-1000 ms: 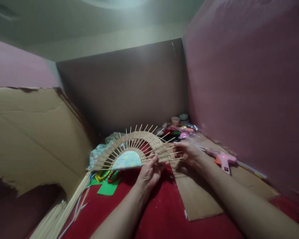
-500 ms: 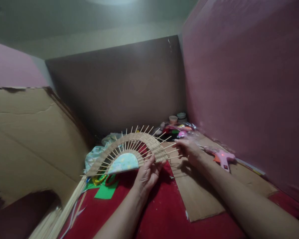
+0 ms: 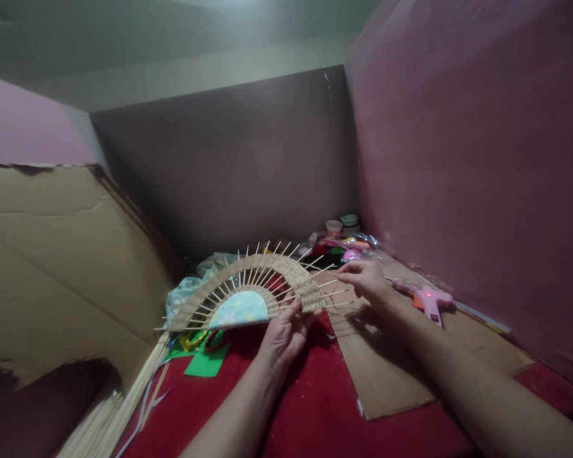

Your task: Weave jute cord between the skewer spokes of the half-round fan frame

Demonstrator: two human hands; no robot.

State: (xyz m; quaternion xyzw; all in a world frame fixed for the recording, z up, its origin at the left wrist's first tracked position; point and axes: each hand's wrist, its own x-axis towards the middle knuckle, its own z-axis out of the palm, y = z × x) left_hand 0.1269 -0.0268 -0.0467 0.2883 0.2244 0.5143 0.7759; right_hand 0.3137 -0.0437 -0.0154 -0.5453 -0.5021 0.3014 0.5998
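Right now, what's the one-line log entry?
left hand: holds fan | right hand: by fan's sticks, hold unclear | glue gun: on cardboard

The head camera looks forward over both forearms (image 3: 239, 401), close behind them, facing the dark wall (image 3: 229, 172).

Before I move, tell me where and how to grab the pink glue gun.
Probably grip the pink glue gun by its handle, from the near side: it juts toward the wearer, while the front end points left, toward the right hand.
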